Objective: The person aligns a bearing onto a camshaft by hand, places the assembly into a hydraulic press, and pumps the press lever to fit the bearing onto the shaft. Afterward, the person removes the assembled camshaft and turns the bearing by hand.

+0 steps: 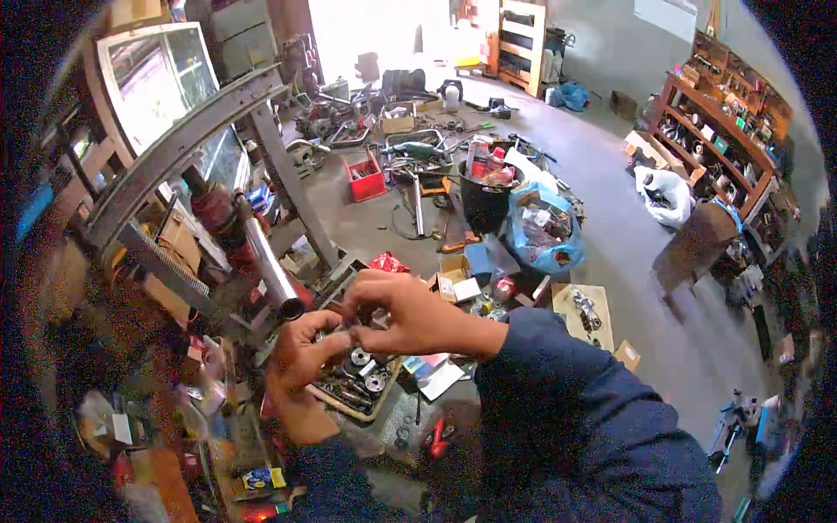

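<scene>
My left hand and my right hand meet at the fingertips above a tray of metal parts. The fingers of both are closed in a pinch, and whatever small thing they hold is hidden and blurred. Directly behind my left hand, a shiny steel tube slants down toward it from the grey press frame. Round metal parts lie in the tray beneath my hands. Just this side of the tray are several rings and a red-handled tool.
An open cardboard box, a blue bag of parts and a black bucket stand beyond my right hand. A red crate sits farther back. Wooden shelves line the right wall. Clutter crowds the lower left.
</scene>
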The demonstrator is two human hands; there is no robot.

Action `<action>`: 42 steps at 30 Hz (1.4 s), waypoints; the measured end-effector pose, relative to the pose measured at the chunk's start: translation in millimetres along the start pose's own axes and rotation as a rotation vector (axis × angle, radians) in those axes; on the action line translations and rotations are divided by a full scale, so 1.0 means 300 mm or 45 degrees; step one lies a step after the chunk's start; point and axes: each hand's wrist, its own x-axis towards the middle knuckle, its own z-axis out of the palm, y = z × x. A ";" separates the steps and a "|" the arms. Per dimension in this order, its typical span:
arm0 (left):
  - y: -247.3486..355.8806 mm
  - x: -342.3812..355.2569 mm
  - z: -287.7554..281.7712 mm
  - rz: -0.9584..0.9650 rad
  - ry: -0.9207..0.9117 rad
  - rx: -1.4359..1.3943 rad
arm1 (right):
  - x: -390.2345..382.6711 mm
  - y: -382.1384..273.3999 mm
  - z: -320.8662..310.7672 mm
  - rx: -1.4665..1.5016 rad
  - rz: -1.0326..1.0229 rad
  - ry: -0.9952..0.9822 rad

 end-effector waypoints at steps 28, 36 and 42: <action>-0.085 0.091 0.088 0.354 0.283 -0.663 | 0.023 0.069 -0.007 0.569 0.446 -0.010; -0.117 0.105 0.106 0.487 0.173 -1.038 | 0.020 0.047 -0.010 0.628 0.425 -0.014; -0.126 0.108 0.104 0.566 0.328 -0.618 | 0.017 0.044 -0.015 0.481 0.308 -0.055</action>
